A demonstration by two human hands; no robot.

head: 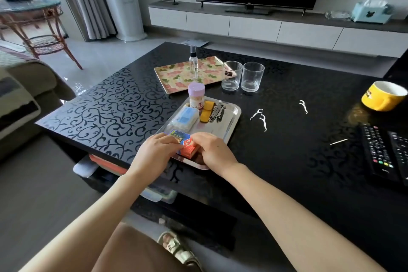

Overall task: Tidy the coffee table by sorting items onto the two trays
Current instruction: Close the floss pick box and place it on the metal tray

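In the head view, your left hand (152, 154) and your right hand (214, 152) meet at the near edge of the metal tray (234, 115), which lies on the black table (99, 106). Both hands have the fingers curled on a small box (187, 147) with a red side and a blue picture on top. The left hand holds its left end and the right hand grips its right end. The box is over the near corner of the tray; I cannot tell whether it rests there.

Just beyond your fingers, in the same tray, are a pale blue case (185, 118), a jar with a purple lid (196, 96), a yellow piece (207, 112) and nail clippers (217, 112). Further from the hands is the flowered tray (170, 75), with a spray bottle (193, 63) upright on it and two glasses (231, 76) at its right edge.

To the right of your right hand, floss picks (261, 117) lie on the table. Well beyond them are a yellow mug (383, 97) and remote controls (384, 154).
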